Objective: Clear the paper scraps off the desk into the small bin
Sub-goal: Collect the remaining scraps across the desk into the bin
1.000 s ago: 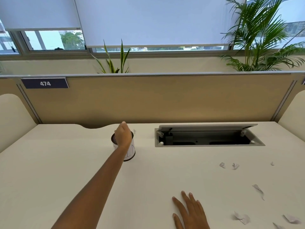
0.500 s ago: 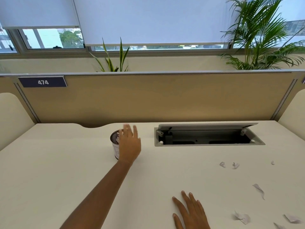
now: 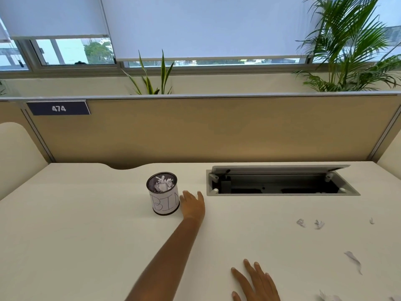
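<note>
A small black mesh bin [image 3: 164, 195] with a white label reading "BIN" stands upright on the cream desk [image 3: 76, 235]; crumpled paper scraps [image 3: 162, 184] lie inside it. My left hand [image 3: 193, 206] is just right of the bin, fingers spread, holding nothing. My right hand [image 3: 258, 283] lies flat on the desk near the front edge, fingers apart. Loose paper scraps lie on the right: two small ones [image 3: 301, 223] [image 3: 319, 224], a tiny one [image 3: 372, 221], a longer strip [image 3: 353, 260] and more at the bottom right corner [image 3: 328, 297].
A recessed cable tray [image 3: 282, 185] with its lid raised sits in the desk behind my hands. A tan divider panel [image 3: 217, 131] with a "474" plate [image 3: 59, 108] closes off the back. Plants stand behind the divider.
My left hand has come off the top of the bin, opened, and dropped down to the bin's right side. The bin's opening with paper inside now shows. My right hand stayed put.
</note>
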`<state>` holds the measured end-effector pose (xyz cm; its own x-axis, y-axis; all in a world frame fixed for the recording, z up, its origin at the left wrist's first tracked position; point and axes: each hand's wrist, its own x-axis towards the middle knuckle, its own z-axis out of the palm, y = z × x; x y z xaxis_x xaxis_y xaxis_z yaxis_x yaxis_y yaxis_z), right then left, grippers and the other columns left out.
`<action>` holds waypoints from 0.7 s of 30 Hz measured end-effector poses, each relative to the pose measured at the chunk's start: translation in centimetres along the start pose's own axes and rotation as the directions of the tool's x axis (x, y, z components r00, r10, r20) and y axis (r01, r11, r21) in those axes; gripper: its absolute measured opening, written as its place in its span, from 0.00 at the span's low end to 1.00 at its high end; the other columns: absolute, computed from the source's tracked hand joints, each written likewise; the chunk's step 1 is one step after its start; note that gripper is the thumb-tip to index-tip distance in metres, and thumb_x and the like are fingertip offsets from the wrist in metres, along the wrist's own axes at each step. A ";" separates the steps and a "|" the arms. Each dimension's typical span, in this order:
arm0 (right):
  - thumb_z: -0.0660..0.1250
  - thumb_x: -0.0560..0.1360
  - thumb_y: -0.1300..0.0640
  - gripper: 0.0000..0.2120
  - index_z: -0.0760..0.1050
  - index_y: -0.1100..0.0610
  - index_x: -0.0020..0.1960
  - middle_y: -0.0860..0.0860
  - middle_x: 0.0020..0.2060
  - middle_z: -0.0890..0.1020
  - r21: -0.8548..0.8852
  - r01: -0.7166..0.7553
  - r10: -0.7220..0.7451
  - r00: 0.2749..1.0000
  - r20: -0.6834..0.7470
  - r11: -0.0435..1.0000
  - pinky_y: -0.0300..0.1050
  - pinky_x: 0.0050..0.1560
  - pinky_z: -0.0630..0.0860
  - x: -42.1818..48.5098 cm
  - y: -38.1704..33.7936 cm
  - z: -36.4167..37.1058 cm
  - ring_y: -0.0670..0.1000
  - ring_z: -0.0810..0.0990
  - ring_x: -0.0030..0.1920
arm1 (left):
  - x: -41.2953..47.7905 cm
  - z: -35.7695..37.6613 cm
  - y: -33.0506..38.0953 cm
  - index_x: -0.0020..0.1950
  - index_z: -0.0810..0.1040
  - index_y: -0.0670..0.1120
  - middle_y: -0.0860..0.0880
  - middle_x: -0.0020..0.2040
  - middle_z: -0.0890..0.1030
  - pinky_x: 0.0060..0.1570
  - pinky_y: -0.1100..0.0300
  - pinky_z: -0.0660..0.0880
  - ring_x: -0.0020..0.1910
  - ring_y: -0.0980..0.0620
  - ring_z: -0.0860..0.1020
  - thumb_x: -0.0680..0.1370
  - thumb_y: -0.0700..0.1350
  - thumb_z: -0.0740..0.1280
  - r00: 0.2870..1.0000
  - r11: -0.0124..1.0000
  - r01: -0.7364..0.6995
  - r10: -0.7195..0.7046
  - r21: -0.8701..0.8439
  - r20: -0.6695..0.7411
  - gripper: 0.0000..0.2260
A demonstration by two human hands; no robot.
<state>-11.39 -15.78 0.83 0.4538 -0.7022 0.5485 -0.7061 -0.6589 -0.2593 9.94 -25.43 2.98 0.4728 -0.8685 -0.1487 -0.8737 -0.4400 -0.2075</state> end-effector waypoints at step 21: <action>0.36 0.77 0.40 0.25 0.70 0.46 0.49 0.37 0.71 0.63 0.163 -0.014 0.004 0.998 0.060 0.987 0.30 0.71 0.38 -0.1 -0.3 0.3 0.34 0.38 0.72 | -5.1 -6.2 -2.5 0.40 0.84 0.45 0.47 0.32 0.80 0.24 0.62 0.75 0.28 0.49 0.78 0.52 0.30 0.77 0.695 0.968 -0.218 0.064 -0.125 -0.716 0.20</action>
<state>-11.14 -15.58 0.61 0.4828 -0.7199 0.4986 -0.6144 -0.6842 -0.3929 8.99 -21.34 10.21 0.1906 -0.7954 0.5753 -0.9630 -0.2652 -0.0476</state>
